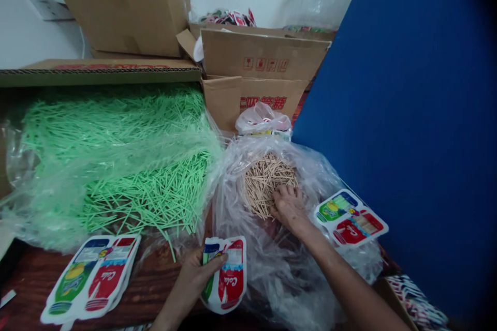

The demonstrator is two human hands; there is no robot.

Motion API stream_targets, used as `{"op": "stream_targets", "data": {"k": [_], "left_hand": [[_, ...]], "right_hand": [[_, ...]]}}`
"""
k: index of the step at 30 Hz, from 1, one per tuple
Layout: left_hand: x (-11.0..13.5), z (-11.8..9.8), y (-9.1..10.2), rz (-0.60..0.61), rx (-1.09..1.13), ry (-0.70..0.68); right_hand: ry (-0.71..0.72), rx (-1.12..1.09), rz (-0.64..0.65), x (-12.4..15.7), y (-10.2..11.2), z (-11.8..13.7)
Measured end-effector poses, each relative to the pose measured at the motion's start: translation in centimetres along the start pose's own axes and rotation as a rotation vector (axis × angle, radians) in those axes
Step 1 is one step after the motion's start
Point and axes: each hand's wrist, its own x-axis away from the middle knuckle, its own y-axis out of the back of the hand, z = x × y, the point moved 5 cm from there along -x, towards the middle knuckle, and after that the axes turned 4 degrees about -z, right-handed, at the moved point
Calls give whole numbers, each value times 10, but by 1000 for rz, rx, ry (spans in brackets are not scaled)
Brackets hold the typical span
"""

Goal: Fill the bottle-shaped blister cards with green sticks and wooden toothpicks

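Pinched in my left hand is a printed bottle-shaped packet, its red half marked Cola and the green half partly under my fingers. My right hand reaches into a clear plastic bag of thin tan sticks. Its fingers are bent into the pile, and the fingertips are hidden among the sticks. To its right, a similar twin-bottle packet lies on the plastic, with tan sticks showing through a window. A small stack of such packets rests left of my left hand.
A big lined box of green sticks takes up the left side. Cardboard boxes stand behind the bag. A blue panel rises along the right. More printed packets sit low at the right, beside the dark wooden tabletop.
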Motion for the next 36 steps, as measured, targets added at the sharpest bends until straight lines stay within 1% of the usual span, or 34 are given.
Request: {"op": "stream_targets", "data": {"k": [4, 11, 15, 19, 25, 29, 32, 36], "left_hand": [[2, -3, 3, -60, 0, 16], [5, -7, -1, -26, -1, -3], [3, -3, 5, -44, 14, -5], [0, 3, 13, -73, 14, -18], [0, 4, 13, -74, 11, 2], [0, 4, 10, -56, 19, 8], [1, 3, 8, -49, 38, 14], [4, -2, 8, -58, 49, 12]], "right_hand": [[-52, 47, -22, -3, -5, 6], [-156, 49, -38, -6, -20, 10], [-164, 23, -48, -8, -18, 8], [-159, -59, -42, -8, -13, 0], [-152, -316, -20, -14, 0, -23], [-204, -565, -32, -20, 6, -33], [-266, -781, -51, -22, 3, -31], [-341, -1061, -30, -19, -13, -21]]}}
